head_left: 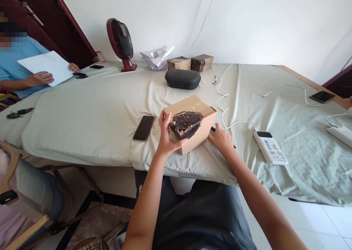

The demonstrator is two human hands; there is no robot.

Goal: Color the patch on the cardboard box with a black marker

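Note:
A brown cardboard box [196,105] stands on the cloth near the table's front edge, turned at an angle. Dark scribbled lines [187,123] cover its near left corner, spreading over the top and sides. My left hand [166,136] grips that corner, thumb on the front face and fingers up by the top edge. Close to the box's right end, my right hand [222,139] is closed around a thin black pen [213,129], whose other end shows beside the palm. The pen's tip is too small to make out.
A black phone [144,128] lies left of the box. Right of it, a white power bank [270,147] trails a white cable. Behind are a black case [183,79], two marked boxes [202,62], a plastic basket [156,61] and a fan [121,41]. Another person holds white paper [48,67] at left.

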